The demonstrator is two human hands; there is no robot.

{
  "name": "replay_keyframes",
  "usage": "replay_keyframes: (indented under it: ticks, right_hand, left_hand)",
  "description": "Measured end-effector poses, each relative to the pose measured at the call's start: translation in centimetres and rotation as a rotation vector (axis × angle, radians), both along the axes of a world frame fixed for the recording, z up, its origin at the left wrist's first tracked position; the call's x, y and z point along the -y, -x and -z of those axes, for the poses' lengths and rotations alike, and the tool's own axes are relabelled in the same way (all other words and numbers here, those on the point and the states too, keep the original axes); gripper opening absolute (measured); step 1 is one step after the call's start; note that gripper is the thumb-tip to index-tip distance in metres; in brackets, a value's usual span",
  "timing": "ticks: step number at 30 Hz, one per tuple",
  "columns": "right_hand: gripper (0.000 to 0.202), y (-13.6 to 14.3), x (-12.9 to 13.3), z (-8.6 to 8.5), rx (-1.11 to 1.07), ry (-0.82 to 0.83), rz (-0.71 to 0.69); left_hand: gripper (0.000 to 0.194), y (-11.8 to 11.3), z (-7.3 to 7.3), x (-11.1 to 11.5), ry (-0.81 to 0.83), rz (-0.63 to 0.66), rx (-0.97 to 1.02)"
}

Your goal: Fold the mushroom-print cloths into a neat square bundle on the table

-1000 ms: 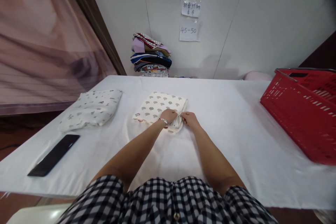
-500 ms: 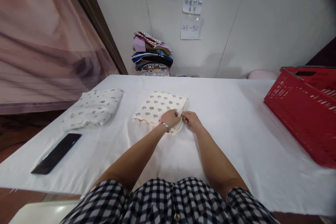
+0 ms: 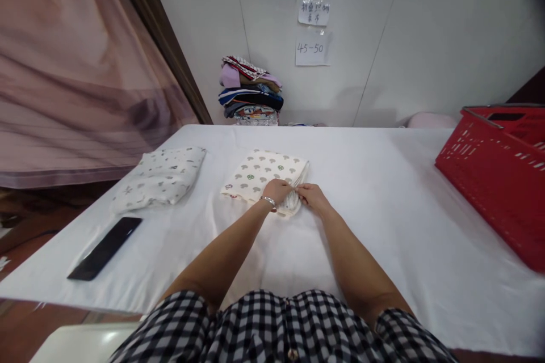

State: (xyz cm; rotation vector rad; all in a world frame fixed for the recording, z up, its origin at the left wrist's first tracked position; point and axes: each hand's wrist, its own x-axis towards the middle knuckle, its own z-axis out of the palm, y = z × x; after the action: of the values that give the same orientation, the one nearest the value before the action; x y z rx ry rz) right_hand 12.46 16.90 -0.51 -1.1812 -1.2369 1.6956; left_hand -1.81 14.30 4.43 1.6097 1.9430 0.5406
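A folded cream cloth (image 3: 264, 167) with grey and green mushroom-like prints lies on the white-covered table in front of me. My left hand (image 3: 279, 190), with a bracelet at the wrist, rests over the cloth's near right corner, its fingers pinching the layered edge. From the right side, my right hand (image 3: 312, 195) pinches the same edge, fingertips almost touching those of the left. Several layers show at this corner; the exact grip is partly hidden by the fingers.
A second folded white printed cloth (image 3: 164, 178) lies to the left, with a black flat object (image 3: 105, 248) nearer me. A red basket (image 3: 489, 176) stands at the right. Behind the table's far edge is a stack of folded fabrics (image 3: 251, 93) against the wall.
The whole view has shifted slightly, so things appear a little further right. Both hands stay at the cloth's right corner, with only small finger movement along the edge.
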Motion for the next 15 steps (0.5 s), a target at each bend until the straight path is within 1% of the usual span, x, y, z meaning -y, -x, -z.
replay_keyframes:
  ticks: [3,5,8,12,15]
  right_hand:
    - [0.012,0.2,0.1,0.0,-0.01,0.016,0.043]
    - [0.011,0.3,0.0,0.0,-0.049,0.02,0.038]
    - [0.011,0.4,0.0,0.1,-0.088,0.031,0.02]
    - [0.01,0.3,-0.1,0.1,-0.071,0.042,0.004]
    - [0.01,0.2,-0.1,-0.1,-0.063,0.039,-0.009]
  left_hand:
    - [0.022,0.3,-0.1,-0.1,0.025,0.0,0.008]
    - [0.023,0.5,-0.2,-0.2,0.031,0.005,-0.007]
    - [0.021,0.5,-0.1,-0.2,-0.011,0.014,-0.057]
    - [0.02,0.0,0.3,0.2,-0.057,0.014,-0.151]
    - [0.02,-0.7,0.3,0.8,-0.078,0.007,-0.208]
